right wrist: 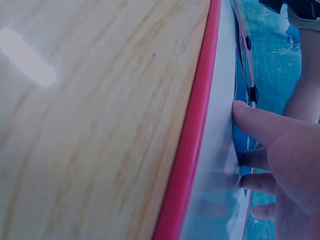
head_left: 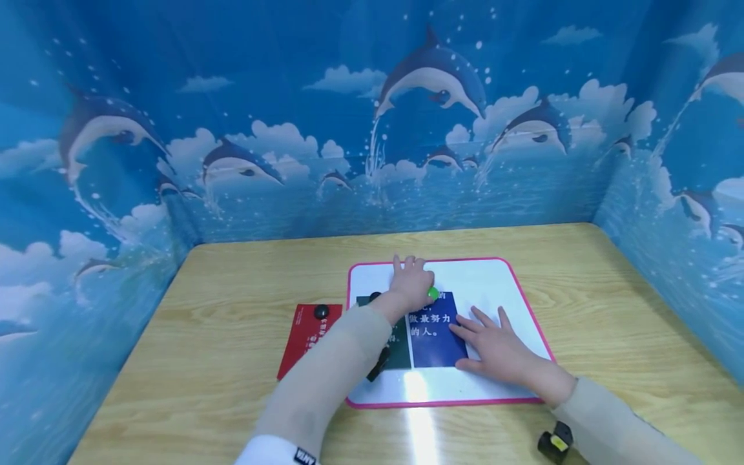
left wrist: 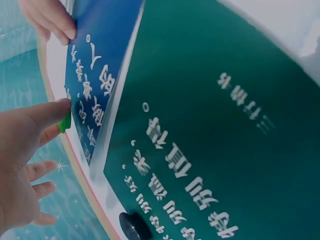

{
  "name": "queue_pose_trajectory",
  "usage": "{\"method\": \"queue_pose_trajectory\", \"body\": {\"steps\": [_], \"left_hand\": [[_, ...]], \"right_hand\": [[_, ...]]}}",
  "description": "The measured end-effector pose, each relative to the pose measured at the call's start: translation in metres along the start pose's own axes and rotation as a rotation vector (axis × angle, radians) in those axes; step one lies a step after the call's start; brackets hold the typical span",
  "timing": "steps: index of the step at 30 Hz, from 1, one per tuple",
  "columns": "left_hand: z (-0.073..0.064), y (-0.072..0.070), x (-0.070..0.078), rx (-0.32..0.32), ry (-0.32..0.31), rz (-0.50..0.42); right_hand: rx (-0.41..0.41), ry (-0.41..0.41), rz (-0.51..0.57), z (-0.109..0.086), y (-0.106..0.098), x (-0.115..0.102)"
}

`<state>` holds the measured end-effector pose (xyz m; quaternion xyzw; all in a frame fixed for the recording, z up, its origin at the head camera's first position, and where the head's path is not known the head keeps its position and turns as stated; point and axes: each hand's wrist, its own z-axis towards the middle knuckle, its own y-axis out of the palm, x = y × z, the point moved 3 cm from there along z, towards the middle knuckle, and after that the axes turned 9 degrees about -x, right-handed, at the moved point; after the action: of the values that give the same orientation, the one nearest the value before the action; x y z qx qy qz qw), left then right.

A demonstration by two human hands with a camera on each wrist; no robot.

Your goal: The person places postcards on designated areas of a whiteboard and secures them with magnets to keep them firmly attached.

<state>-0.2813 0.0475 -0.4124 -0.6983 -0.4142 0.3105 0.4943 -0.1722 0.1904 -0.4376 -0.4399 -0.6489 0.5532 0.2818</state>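
Note:
My left hand (head_left: 411,287) pinches a round green magnet (head_left: 433,293) between thumb and index finger at the top of a blue card (head_left: 436,349). In the left wrist view its other fingers are spread beyond the magnet. My right hand (head_left: 496,349) lies with spread fingers on a pink-edged whiteboard (head_left: 482,274), thumb and fingertips at the blue card's right edge. Left of the blue card is a dark green card (left wrist: 200,115) with white characters, a black magnet (left wrist: 134,226) at its top. My left forearm covers part of it in the head view.
A red card (head_left: 299,329) lies on the wooden table (head_left: 232,278) left of the whiteboard, with a black magnet (head_left: 321,311) on it and partly behind my left forearm. A blue dolphin-printed curtain (head_left: 325,142) encloses the table's back and sides.

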Motion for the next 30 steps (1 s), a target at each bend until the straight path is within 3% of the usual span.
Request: {"method": "queue_pose_trajectory", "body": {"steps": [6,12,22,26,30], "left_hand": [[0.0,0.007,-0.002,-0.005,-0.017,0.035],[-0.002,0.009,-0.002,0.007,-0.016,-0.007],[-0.01,0.013,-0.002,-0.006,-0.002,-0.01],[-0.018,0.014,-0.009,0.013,0.012,-0.051],[-0.028,0.012,-0.025,0.039,-0.009,-0.119]], "right_hand": [[0.003,-0.004,-0.001,0.001,-0.002,-0.004],[0.001,-0.003,0.009,0.001,-0.003,-0.003],[0.024,0.038,0.142,0.003,-0.005,0.001],[0.069,0.062,0.144,0.003,-0.006,0.003],[0.097,0.076,0.134,0.002,-0.006,0.006]]}}
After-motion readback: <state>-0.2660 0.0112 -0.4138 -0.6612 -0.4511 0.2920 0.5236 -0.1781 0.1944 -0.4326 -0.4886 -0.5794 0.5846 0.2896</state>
